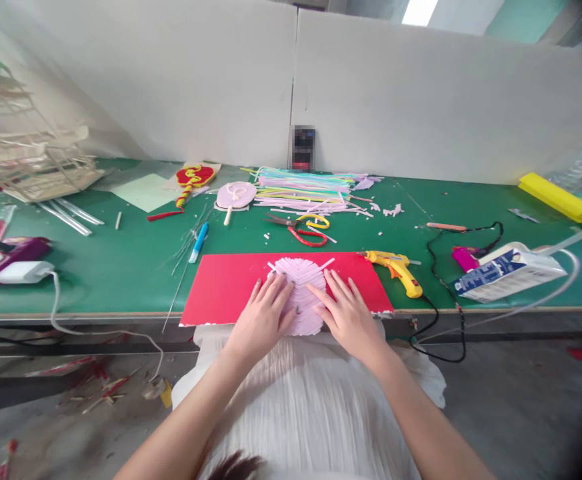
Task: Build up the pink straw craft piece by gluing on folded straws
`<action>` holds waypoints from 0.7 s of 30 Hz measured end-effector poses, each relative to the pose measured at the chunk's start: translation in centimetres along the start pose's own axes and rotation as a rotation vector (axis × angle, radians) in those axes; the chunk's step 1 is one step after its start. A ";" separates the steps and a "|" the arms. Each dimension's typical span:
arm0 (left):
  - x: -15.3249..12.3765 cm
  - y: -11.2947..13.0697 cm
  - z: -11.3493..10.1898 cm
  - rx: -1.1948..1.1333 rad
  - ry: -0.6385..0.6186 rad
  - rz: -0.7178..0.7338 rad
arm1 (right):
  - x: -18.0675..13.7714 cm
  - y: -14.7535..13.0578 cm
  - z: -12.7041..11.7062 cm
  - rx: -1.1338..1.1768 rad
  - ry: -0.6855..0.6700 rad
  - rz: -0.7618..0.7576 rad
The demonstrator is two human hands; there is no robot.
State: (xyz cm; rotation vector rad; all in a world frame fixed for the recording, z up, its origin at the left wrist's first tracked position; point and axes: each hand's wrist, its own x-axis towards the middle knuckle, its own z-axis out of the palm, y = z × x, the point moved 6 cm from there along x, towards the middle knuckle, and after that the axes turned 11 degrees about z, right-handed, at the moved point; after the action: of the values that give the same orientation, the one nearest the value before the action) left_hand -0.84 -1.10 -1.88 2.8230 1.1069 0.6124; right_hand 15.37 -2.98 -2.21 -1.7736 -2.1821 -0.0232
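Note:
A leaf-like oval of lilac strips [303, 297], laid side by side in slanting rows, lies on a red board [225, 287] at the table's front edge. My left hand [265, 310] rests flat on its left side, fingers stretched out and thumb low on the strips. From the other side my right hand [345, 307] reaches in, fingers spread, the fingertips touching the right edge. One loose strip [327, 264] sticks out at the upper right of the oval. Neither hand grips anything that I can see.
Behind the board lie red-and-yellow-handled scissors [308, 233] and a pile of pastel strips [305, 190]. A yellow glue gun [398, 270] with a black cord sits at right, near a drink carton [508, 273]. Leftward are a blue pen-like tool [199, 242] and a purple power strip [13, 260].

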 end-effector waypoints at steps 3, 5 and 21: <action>0.0 0.0 0.0 0.006 0.002 0.002 | 0.0 0.1 0.1 -0.004 -0.009 0.003; 0.0 0.0 0.0 0.012 0.008 0.001 | 0.0 0.1 0.2 -0.004 -0.018 0.006; -0.1 -0.3 -0.4 -0.135 0.076 -0.072 | 0.1 0.4 0.2 0.125 -0.004 0.064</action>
State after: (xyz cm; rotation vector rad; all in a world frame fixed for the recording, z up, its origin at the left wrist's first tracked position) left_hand -1.27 -0.98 -1.67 2.6541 1.1281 0.7635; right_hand 15.69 -2.75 -2.49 -1.7735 -2.0801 0.1291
